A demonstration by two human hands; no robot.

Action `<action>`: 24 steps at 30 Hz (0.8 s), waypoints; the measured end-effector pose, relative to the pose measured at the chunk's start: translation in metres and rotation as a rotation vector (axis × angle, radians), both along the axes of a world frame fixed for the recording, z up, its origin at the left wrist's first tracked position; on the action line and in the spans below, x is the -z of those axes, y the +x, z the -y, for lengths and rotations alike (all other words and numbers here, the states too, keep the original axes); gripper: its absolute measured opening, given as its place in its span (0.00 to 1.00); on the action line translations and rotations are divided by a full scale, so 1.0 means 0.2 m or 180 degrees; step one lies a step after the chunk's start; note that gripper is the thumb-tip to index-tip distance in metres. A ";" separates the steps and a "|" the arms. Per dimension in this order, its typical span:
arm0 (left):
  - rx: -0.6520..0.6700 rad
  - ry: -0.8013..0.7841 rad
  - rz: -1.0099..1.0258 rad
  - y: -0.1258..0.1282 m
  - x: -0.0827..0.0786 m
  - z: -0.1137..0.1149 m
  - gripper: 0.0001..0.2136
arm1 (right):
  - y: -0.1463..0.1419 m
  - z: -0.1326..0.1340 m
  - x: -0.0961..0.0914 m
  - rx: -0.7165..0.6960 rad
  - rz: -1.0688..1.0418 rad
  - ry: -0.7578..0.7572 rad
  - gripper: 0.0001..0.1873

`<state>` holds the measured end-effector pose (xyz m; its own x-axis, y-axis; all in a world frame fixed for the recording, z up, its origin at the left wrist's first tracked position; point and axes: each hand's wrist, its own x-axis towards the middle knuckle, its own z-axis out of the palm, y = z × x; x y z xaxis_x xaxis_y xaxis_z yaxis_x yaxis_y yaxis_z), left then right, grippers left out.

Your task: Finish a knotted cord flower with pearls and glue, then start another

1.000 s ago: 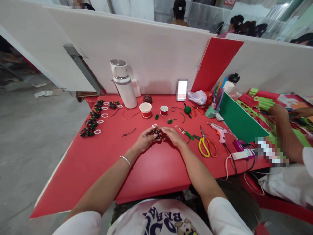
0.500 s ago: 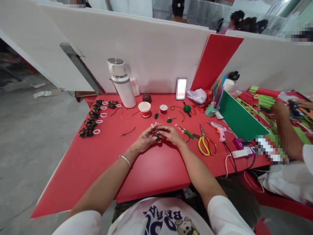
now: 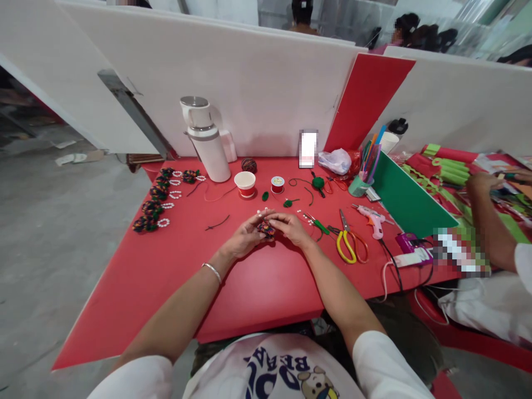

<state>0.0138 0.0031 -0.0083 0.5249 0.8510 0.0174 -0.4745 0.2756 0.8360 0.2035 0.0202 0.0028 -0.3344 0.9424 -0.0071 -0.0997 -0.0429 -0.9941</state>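
Between my two hands is a small multicoloured yarn piece [image 3: 266,229], dark with orange and blue flecks. My left hand [image 3: 246,235] grips it from the left, thumb below and fingers above. On the other side, my right hand [image 3: 290,228] pinches its upper right edge with thumb and fingertips. A few white beads show at the fingertips, partly hidden. Just right of my right hand lie loose white beads [image 3: 305,218] and a green-handled crochet hook [image 3: 320,225]. Several finished yarn pieces with white bead loops [image 3: 150,208] lie at the table's left.
A white flask [image 3: 208,149], paper cup [image 3: 245,184], thread spool [image 3: 277,184] and yarn ball [image 3: 249,164] stand behind my hands. Yellow-handled scissors [image 3: 346,244] and a pink glue gun [image 3: 374,221] lie right. A green divider [image 3: 409,199] separates a co-worker's arm [image 3: 490,221].
The yarn piece is turned slightly in my fingers, showing more of its face. My hands stay in nearly the same place. Beyond the divider, the co-worker's hand has shifted a little.
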 end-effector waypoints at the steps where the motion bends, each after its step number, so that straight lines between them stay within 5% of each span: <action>1: -0.0007 -0.0001 0.0000 0.00 0.00 0.00 0.29 | 0.00 0.00 0.00 -0.0003 -0.0052 -0.0081 0.15; 24: -0.0249 -0.0153 -0.0029 0.00 0.00 -0.01 0.29 | 0.00 0.00 0.01 0.0209 0.0468 0.0411 0.13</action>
<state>0.0142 0.0048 -0.0084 0.4566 0.8892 -0.0289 -0.4885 0.2777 0.8272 0.2031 0.0211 0.0016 -0.2764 0.9584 0.0709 0.0486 0.0877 -0.9950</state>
